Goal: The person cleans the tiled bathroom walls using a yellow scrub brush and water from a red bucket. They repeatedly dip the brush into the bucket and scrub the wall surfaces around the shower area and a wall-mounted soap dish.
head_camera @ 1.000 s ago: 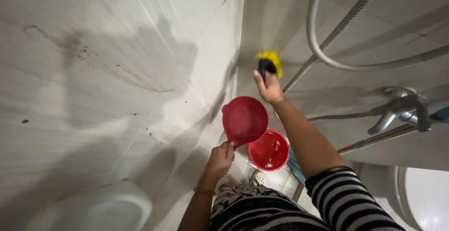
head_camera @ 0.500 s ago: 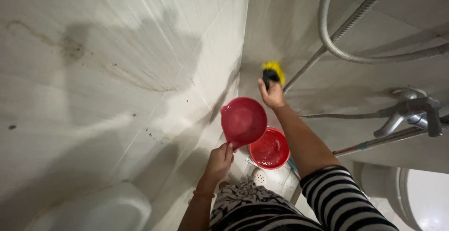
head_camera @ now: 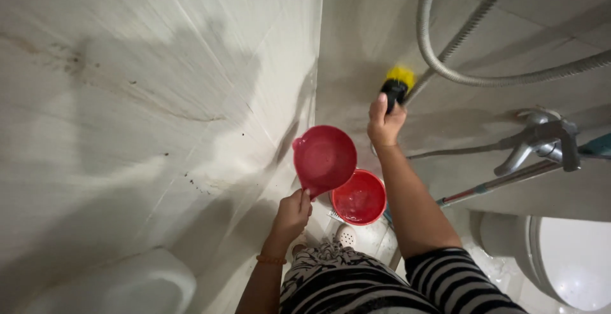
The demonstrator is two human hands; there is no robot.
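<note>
My right hand (head_camera: 384, 123) grips a brush with a black body and yellow bristles (head_camera: 396, 85), pressed against the pale tiled wall (head_camera: 356, 47) near the room's corner. My left hand (head_camera: 291, 214) holds a red scoop-like mug (head_camera: 324, 159) by its handle, raised above a red bucket (head_camera: 359, 198) that stands on the floor below. The mug's open side faces me. A bracelet sits on my left wrist.
A metal shower hose (head_camera: 445, 66) loops across the right wall above a chrome tap (head_camera: 541, 139). A thin rod (head_camera: 484, 187) leans beneath it. A white toilet bowl (head_camera: 566, 260) is at lower right, another white fixture (head_camera: 121, 288) at lower left. The left wall shows dark stains.
My right hand has pushed the brush slightly along the wall. The left hand keeps the red mug in much the same place over the bucket.
</note>
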